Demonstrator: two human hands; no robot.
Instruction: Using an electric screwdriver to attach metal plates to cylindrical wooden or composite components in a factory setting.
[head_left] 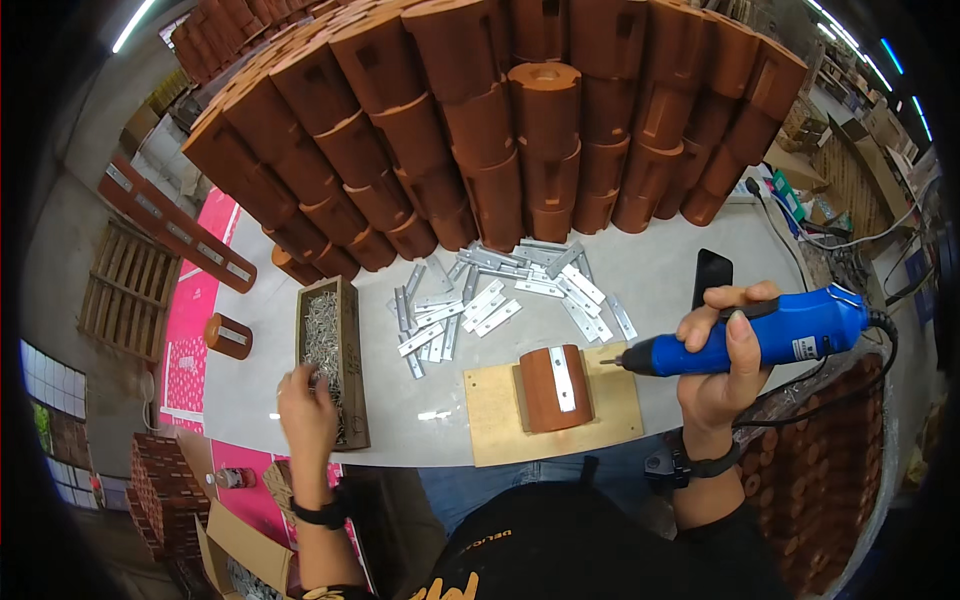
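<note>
Level the blue electric screwdriver (795, 325) your right grip (740, 362) curls around, and pinch lightly beside the wooden box (352, 365), where your left grip's (306, 405) hold is unclear.

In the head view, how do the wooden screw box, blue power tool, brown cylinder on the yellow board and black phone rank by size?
1. Blue power tool and wooden screw box: unsure, as the tool is partly covered by the right hand and looks nearer.
2. Brown cylinder
3. Black phone
</note>
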